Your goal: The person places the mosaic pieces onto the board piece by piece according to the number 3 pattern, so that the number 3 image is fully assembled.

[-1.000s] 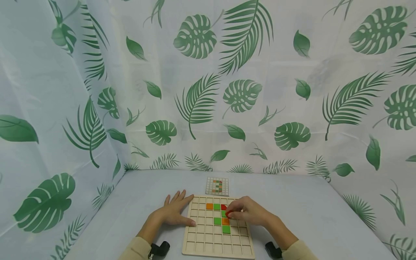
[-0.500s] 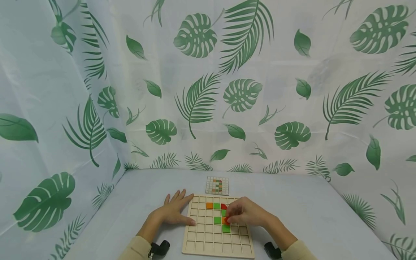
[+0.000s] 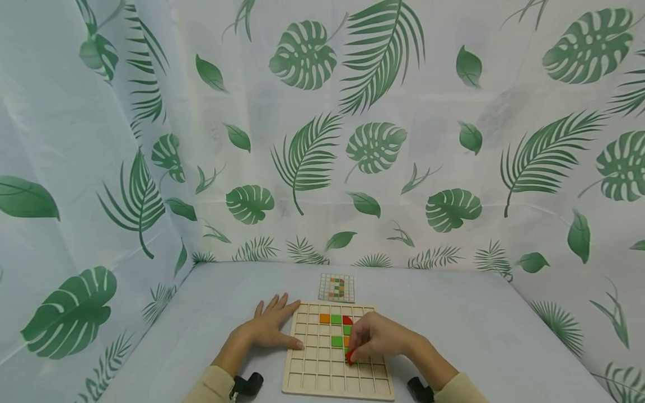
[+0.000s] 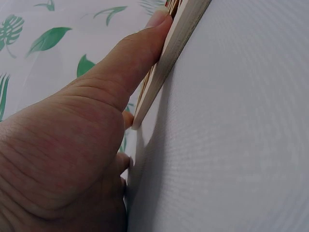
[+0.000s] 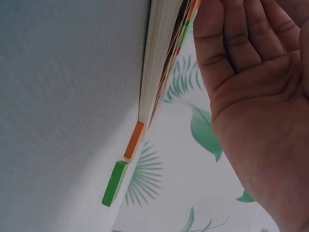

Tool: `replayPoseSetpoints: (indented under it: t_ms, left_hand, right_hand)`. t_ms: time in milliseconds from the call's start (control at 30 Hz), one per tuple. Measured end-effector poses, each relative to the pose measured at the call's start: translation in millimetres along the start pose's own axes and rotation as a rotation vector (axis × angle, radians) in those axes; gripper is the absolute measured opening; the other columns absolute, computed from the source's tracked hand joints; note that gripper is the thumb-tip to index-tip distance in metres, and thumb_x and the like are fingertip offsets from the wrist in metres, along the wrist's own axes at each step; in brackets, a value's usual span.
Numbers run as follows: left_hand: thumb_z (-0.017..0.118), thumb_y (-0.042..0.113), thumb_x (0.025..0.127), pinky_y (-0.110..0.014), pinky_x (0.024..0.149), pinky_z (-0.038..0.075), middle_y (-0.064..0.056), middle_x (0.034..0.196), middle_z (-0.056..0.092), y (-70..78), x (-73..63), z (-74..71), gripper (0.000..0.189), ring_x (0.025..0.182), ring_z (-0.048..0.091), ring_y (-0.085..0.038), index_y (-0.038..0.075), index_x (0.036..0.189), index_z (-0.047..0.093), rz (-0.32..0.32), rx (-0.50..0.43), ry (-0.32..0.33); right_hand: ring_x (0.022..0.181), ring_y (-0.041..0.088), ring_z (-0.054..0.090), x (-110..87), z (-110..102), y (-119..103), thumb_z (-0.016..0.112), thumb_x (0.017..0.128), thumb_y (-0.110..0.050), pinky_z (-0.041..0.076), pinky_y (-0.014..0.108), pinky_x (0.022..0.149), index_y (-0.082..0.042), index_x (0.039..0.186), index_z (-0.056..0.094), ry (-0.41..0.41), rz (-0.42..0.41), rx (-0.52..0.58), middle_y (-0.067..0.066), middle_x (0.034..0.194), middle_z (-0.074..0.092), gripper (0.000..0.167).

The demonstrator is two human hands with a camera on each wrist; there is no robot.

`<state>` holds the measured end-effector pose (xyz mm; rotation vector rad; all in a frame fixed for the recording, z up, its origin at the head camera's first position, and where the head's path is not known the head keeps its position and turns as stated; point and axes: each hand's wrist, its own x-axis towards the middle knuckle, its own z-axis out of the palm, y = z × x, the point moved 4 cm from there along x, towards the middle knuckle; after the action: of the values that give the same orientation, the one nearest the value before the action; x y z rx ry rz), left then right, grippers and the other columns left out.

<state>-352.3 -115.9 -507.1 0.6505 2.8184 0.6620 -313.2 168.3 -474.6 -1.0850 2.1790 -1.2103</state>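
A pale wooden grid board (image 3: 317, 380) lies on the table with several coloured square tiles in its cells, among them an orange tile (image 3: 325, 318), a green tile (image 3: 337, 341) and a red tile (image 3: 347, 320) with a rounded corner. My right hand (image 3: 383, 334) pinches another small red tile (image 3: 349, 358) between thumb and fingers, low over the board beside the column of green and orange tiles, partly covering them. At the board's left side my left hand (image 3: 269, 329) lies with fingers spread, its thumb (image 4: 140, 48) resting on the edge.
Behind the board lies a small card (image 3: 325, 297) printed with a grid and coloured squares. In the right wrist view a loose orange tile (image 5: 134, 141) and a green tile (image 5: 115, 183) sit on the table beside the board. A leaf-patterned curtain (image 3: 312, 240) rises behind.
My right hand has moved down the board, toward me, carrying the red tile from beside the upper green tile to the lowest one. The left hand has stayed in place.
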Motion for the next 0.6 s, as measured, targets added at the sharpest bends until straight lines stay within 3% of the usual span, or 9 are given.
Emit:
replayPoseSetpoints:
  t_ms: [333, 600]
  left_hand:
    - [0.078, 0.077, 0.073, -0.074, 0.124, -0.001, -0.02, 0.174, 0.016, -1.9, 1.4, 1.1, 0.113, 0.161, 0.008, -0.045, 0.023, 0.164, 0.035, -0.004, -0.011, -0.003]
    - [0.079, 0.075, 0.073, -0.075, 0.123, -0.002, -0.021, 0.173, 0.016, -0.1, 0.5, 0.1, 0.114, 0.161, 0.008, -0.046, 0.021, 0.164, 0.036, 0.002, -0.012, -0.005]
  right_hand:
    - [0.059, -0.002, 0.053, -0.5, 3.6, -0.8, 0.084, 0.087, -0.014, 0.043, 0.012, 0.054, -0.009, 0.089, 0.08, -0.028, 0.061, -0.03, -0.003, 0.074, 0.076, 0.007]
    - [0.055, -0.002, 0.054, -1.1, 6.5, -1.9, 0.086, 0.086, -0.019, 0.045, 0.012, 0.05, -0.012, 0.085, 0.08, -0.036, 0.078, -0.048, -0.004, 0.07, 0.075, 0.01]
